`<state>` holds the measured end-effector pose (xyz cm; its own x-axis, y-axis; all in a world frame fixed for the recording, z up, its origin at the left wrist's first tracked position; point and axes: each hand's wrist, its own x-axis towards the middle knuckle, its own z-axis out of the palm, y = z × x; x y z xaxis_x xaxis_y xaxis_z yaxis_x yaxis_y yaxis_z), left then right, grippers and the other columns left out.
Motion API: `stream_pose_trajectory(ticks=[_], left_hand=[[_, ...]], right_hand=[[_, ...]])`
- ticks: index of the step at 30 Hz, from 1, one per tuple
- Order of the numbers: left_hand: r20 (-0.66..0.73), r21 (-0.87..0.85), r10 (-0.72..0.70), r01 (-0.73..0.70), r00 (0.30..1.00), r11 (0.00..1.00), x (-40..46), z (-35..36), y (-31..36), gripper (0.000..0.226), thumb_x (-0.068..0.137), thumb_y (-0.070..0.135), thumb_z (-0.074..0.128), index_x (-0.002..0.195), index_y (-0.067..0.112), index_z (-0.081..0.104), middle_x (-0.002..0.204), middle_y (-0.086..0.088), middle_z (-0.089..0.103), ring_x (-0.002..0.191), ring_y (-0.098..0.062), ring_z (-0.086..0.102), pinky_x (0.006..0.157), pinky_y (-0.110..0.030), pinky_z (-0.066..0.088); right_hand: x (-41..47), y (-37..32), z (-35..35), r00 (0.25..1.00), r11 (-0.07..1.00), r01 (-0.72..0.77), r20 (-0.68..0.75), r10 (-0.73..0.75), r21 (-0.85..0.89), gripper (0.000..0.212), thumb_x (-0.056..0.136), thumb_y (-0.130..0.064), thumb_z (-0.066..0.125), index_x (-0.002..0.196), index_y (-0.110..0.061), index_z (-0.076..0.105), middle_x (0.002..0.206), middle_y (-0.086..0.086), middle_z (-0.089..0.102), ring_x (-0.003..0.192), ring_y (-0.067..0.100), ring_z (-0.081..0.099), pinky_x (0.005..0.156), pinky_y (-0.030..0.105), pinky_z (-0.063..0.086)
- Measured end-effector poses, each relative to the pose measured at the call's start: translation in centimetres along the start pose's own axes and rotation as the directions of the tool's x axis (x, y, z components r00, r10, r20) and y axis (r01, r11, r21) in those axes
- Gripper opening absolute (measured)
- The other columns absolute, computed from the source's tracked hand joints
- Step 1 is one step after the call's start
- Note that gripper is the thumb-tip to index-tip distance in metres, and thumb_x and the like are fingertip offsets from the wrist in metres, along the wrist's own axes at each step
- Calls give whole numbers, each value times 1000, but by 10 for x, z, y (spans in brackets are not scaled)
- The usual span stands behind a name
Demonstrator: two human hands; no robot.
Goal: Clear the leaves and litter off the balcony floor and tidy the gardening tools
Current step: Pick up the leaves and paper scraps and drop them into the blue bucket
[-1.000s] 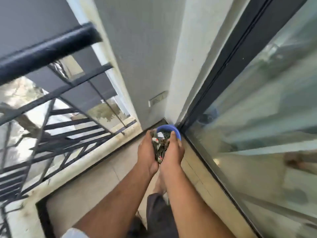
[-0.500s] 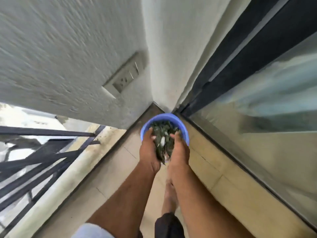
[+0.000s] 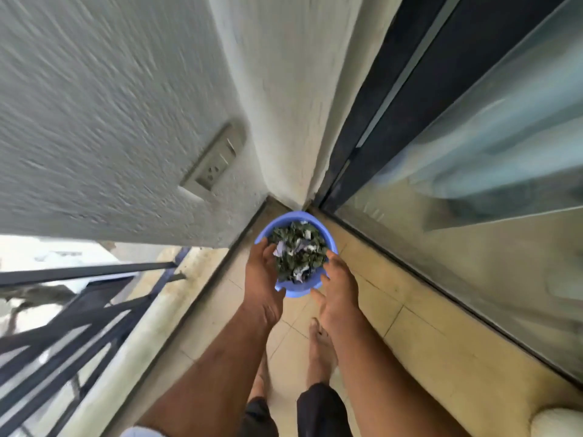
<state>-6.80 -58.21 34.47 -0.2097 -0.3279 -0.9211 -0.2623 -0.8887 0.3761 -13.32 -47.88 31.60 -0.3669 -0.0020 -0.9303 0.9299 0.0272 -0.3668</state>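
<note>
A blue bucket [image 3: 294, 216] stands on the tiled floor in the corner between the wall and the glass door. It is filled with dark green leaves and white scraps of litter [image 3: 298, 249]. My left hand [image 3: 263, 274] hovers over the bucket's left rim, palm turned inward, fingers relaxed. My right hand [image 3: 337, 287] is at the right rim with fingers spread. Neither hand holds anything that I can see, and a gap between them shows the heap inside the bucket.
A wall socket [image 3: 214, 164] sits low on the rough grey wall at the left. The sliding glass door [image 3: 473, 190] runs along the right. A black metal railing [image 3: 79, 313] borders the left edge. My bare feet [image 3: 320, 351] stand on the beige tiles.
My hands were pressed together around a heap of leaves and litter. They moved over the blue bucket and parted, and the heap now lies in the bucket. The view came closer to the corner.
</note>
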Motion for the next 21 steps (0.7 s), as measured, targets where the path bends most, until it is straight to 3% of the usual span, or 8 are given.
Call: stream_pose_trajectory(ticks=[5,8,11,13,15,17,19,21], left_hand=[[126,161,33,-53,991,985,-117,17,39,41,104,54,55,126,24,74,118,3,80,102,-12,74,83,-33,53],[233,271,-29,-37,972,962,-188,23,62,60,90,65,66,125,17,77,118,-8,80,110,-28,76,91,-42,61],[291,475,-37,-111,956,873,-166,26,44,89,59,84,78,109,10,78,122,-32,71,103,-44,73,95,-57,56],[356,612,-93,-157,930,775,-207,48,38,89,54,92,77,102,17,79,116,-27,74,103,-40,74,100,-58,54],[448,655,-34,-302,893,692,-279,82,37,70,73,81,74,103,19,80,107,-14,79,100,-30,76,100,-50,58],[551,700,-11,-456,834,550,-348,111,24,61,75,78,68,105,27,81,114,-5,80,105,-18,74,103,-43,55],[618,706,8,-560,786,434,-396,131,1,69,68,80,62,111,30,80,124,-3,77,114,-22,70,109,-46,51],[664,710,-41,-613,746,347,-443,141,-42,57,79,71,63,113,26,74,131,0,71,119,-22,66,113,-46,48]], right_hand=[[-136,-43,-3,999,997,46,-15,-45,69,27,106,-31,57,130,-25,66,134,2,65,119,22,60,96,45,46],[-231,-71,-12,994,982,105,1,-107,160,15,106,-30,58,113,-21,67,123,9,72,100,23,69,99,51,55],[-317,-96,-36,984,947,181,-41,-176,266,17,105,-23,58,119,-16,64,100,7,67,79,16,63,70,34,54],[-363,-105,-65,968,930,251,-48,-247,268,32,100,-35,65,126,-17,65,112,4,67,92,16,64,72,34,52],[-391,-108,-97,950,913,314,-89,-301,261,53,90,-51,68,134,-22,63,133,0,65,117,19,60,82,40,53],[-417,-107,-140,944,877,328,-142,-297,351,39,98,-46,63,132,-27,64,138,-2,62,122,20,55,73,38,48],[-437,-105,-185,947,860,319,-178,-268,398,27,103,-39,59,127,-27,64,141,1,61,121,22,54,65,35,44],[-456,-91,-241,937,823,337,-250,-244,458,31,102,-36,59,130,-23,65,142,2,62,123,23,55,63,35,44]])
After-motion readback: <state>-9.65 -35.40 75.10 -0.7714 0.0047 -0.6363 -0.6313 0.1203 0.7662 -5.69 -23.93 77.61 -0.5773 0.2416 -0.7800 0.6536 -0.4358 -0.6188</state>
